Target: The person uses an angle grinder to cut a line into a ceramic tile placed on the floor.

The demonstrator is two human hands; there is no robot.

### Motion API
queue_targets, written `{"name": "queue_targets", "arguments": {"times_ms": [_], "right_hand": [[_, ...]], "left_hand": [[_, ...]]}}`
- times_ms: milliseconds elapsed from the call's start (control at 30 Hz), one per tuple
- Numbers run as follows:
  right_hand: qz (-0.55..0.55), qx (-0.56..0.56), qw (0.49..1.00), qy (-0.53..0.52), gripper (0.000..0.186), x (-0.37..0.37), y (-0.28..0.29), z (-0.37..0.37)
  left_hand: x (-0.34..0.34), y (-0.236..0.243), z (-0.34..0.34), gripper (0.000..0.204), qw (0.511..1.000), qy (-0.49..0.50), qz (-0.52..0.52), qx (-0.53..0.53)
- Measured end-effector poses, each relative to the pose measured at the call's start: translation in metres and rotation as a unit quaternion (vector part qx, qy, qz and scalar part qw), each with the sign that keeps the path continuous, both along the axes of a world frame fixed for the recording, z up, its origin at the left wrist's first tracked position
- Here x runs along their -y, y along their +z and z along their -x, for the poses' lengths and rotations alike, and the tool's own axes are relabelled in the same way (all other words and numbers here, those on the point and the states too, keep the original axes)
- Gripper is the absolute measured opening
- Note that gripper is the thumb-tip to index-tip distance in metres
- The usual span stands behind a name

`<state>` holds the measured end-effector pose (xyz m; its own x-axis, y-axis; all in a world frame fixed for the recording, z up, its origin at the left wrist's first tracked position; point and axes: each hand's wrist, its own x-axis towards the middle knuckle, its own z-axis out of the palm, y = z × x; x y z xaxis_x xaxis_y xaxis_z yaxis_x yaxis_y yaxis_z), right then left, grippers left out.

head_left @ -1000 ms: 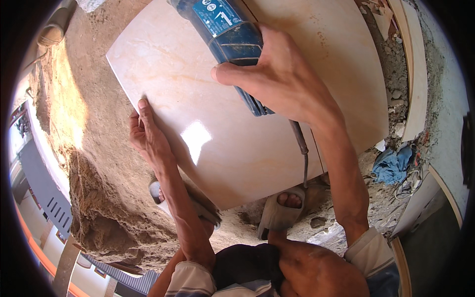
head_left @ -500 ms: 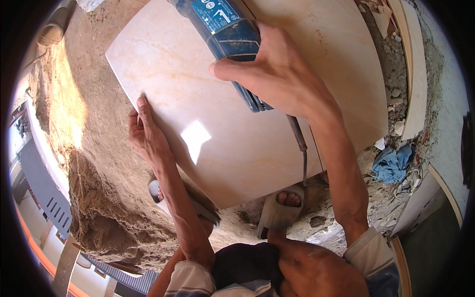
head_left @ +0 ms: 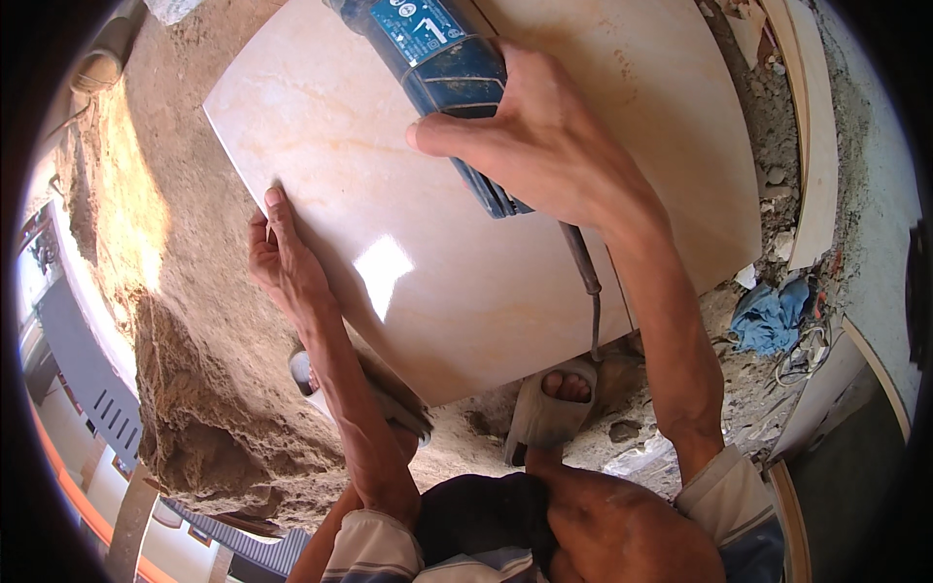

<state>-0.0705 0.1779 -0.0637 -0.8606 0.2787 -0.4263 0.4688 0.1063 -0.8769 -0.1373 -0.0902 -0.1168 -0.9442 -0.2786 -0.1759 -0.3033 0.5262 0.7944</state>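
Observation:
My right hand [head_left: 525, 146] is wrapped round the body of a blue corded power tool [head_left: 437, 68] lying across glossy cream marble-patterned tiles; its head runs out of the top of the frame, and its dark cord hangs down past the lower edge of the tile. My left hand [head_left: 282, 253] grips the left edge of the left tile [head_left: 437, 311], thumb on top and fingers curled at the side. A second tile [head_left: 690, 155] adjoins it on the right along a dark seam. My sandalled feet [head_left: 554, 408] are just below the tiles.
Rough dirt ground [head_left: 204, 408] with a broken edge lies left and below. A metal pipe [head_left: 97, 63] is at top left. Along the right are cream strips [head_left: 816, 146], rubble, a crumpled blue cloth [head_left: 768, 321] and tangled wire. A grey slotted panel [head_left: 87, 369] shows at far left.
My right hand and the tool have shifted slightly up and to the left. The left hand and tile have crept slightly the same way, grips unchanged.

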Motion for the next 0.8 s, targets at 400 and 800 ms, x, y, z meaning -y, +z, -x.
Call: {"name": "queue_targets", "arguments": {"times_ms": [400,800], "right_hand": [[0.008,0.008,1.0,0.027,0.036,-0.001,-0.006,-0.007],[0.006,0.028,0.999,0.021,0.037,0.0,-0.002,-0.012]], "left_hand": [[0.004,-0.003,0.0,0.052,1.0,-0.007,-0.018,-0.013],[0.003,-0.002,0.0,0.053,1.0,-0.016,-0.009,-0.011]]}}
